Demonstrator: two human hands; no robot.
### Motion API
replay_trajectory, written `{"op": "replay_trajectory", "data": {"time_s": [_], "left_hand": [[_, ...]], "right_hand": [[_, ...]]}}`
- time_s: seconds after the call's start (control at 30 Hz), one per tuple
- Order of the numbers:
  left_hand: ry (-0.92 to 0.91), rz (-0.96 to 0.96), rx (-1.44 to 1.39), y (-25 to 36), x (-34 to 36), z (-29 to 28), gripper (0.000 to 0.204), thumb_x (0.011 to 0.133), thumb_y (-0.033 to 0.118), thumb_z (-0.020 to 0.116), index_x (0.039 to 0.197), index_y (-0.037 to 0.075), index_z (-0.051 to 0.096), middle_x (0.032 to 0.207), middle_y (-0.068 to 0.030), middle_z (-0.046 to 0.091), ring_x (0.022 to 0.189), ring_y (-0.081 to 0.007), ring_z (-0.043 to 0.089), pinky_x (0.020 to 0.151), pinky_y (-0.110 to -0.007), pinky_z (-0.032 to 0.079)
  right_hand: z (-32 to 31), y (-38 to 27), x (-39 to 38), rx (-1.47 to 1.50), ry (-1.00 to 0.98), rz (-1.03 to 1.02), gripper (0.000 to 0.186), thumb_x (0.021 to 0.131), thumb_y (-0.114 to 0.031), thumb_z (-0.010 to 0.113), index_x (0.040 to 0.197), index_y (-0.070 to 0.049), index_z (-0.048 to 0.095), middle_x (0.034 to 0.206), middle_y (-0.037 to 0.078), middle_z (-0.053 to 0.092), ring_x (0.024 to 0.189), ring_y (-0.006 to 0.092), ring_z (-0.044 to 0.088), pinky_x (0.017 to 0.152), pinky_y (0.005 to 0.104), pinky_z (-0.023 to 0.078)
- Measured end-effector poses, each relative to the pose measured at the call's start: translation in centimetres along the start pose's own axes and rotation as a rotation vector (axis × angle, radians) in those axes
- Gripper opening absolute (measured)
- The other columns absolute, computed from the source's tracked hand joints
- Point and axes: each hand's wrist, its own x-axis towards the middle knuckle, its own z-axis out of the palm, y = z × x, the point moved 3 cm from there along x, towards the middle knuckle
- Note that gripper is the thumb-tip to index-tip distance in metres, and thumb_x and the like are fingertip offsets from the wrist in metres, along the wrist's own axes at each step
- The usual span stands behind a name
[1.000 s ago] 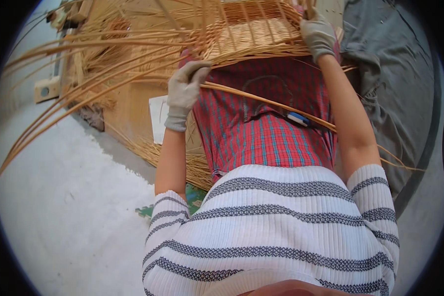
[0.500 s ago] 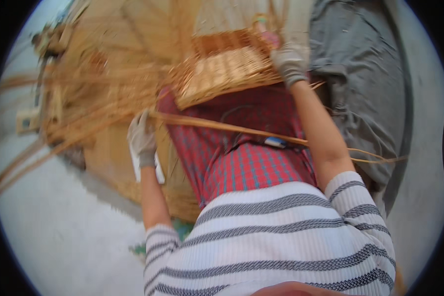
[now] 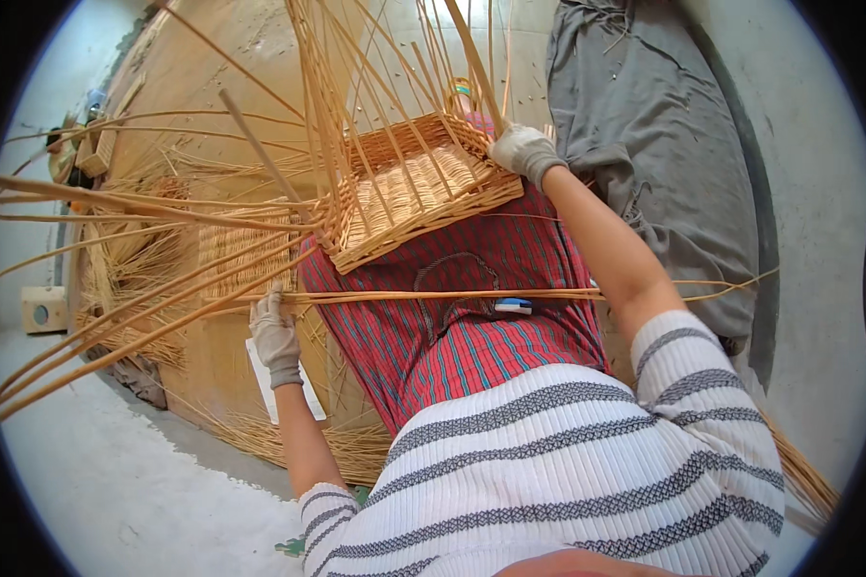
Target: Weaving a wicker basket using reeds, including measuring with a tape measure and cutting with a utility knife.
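A partly woven rectangular wicker basket (image 3: 414, 192) rests tilted over my lap, with long bare stakes rising from its far side and spreading out left. My right hand (image 3: 526, 154), in a pale work glove, is closed at the basket's far right corner, around the foot of a thick stake (image 3: 470, 53). My left hand (image 3: 277, 341), gloved too, pinches long thin willow rods (image 3: 404, 297) left of my lap. These rods run across my thighs and pass under my right forearm. The left fingertips are partly hidden against the rods.
Under the basket lies a red checked cloth (image 3: 471, 337) with a small blue-and-white object (image 3: 513, 306). A flat woven panel (image 3: 245, 250) and loose rods lie on the board at left. Grey cloth (image 3: 645, 125) is at right; a white sheet (image 3: 267, 380) lies beneath my left wrist.
The earlier frame is blurred and the view has shifted. The basket and my right hand now appear lower and farther left. The rods across my lap now lie nearly level; both hands stay closed.
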Motion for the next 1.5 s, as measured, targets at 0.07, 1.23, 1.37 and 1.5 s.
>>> {"op": "replay_trajectory", "data": {"time_s": [0.07, 1.23, 1.37, 1.5], "left_hand": [[-0.04, -0.031, 0.088, 0.1, -0.4, 0.2, 0.045, 0.082, 0.008, 0.069, 0.125, 0.021, 0.063, 0.117, -0.0036, 0.065, 0.11, -0.0295, 0.058, 0.108, -0.042, 0.039], [0.114, 0.507, 0.059, 20.8, 15.1, 0.2, 0.04, 0.093, 0.011, 0.053, 0.131, 0.023, 0.063, 0.137, -0.0004, 0.061, 0.118, -0.02, 0.06, 0.094, -0.031, 0.041], [0.107, 0.266, -0.308, 20.0, 16.2, 2.1, 0.028, 0.091, 0.012, 0.055, 0.112, 0.015, 0.073, 0.117, -0.0025, 0.072, 0.1, -0.0198, 0.066, 0.088, -0.03, 0.047], [-0.146, 0.233, 0.068, 22.4, 17.2, 1.5, 0.026, 0.094, 0.015, 0.053, 0.112, 0.013, 0.072, 0.106, -0.0048, 0.073, 0.101, -0.0264, 0.067, 0.098, -0.034, 0.049]], "right_hand": [[1.0, -0.2, -0.1, 0.026, -0.019, 0.04, 0.059, 0.088, -0.031, 0.057, 0.144, -0.013, 0.047, 0.141, 0.014, 0.056, 0.13, 0.031, 0.053, 0.108, 0.0398, 0.043], [-4.8, 13.8, -8.3, 1.792, 0.397, -0.341, 0.029, 0.099, -0.007, 0.058, 0.124, -0.015, 0.048, 0.1, 0.015, 0.068, 0.091, 0.0294, 0.071, 0.081, 0.0412, 0.063], [-2.7, 13.7, -7.6, 1.79, 0.332, -0.395, 0.031, 0.099, -0.006, 0.057, 0.126, -0.016, 0.046, 0.1, 0.014, 0.068, 0.091, 0.0282, 0.071, 0.081, 0.0412, 0.063], [-3.4, 13.0, -5.2, 1.838, 0.235, -0.277, 0.029, 0.1, -0.005, 0.055, 0.125, -0.016, 0.046, 0.099, 0.013, 0.068, 0.091, 0.0279, 0.071, 0.08, 0.0411, 0.063]]}}
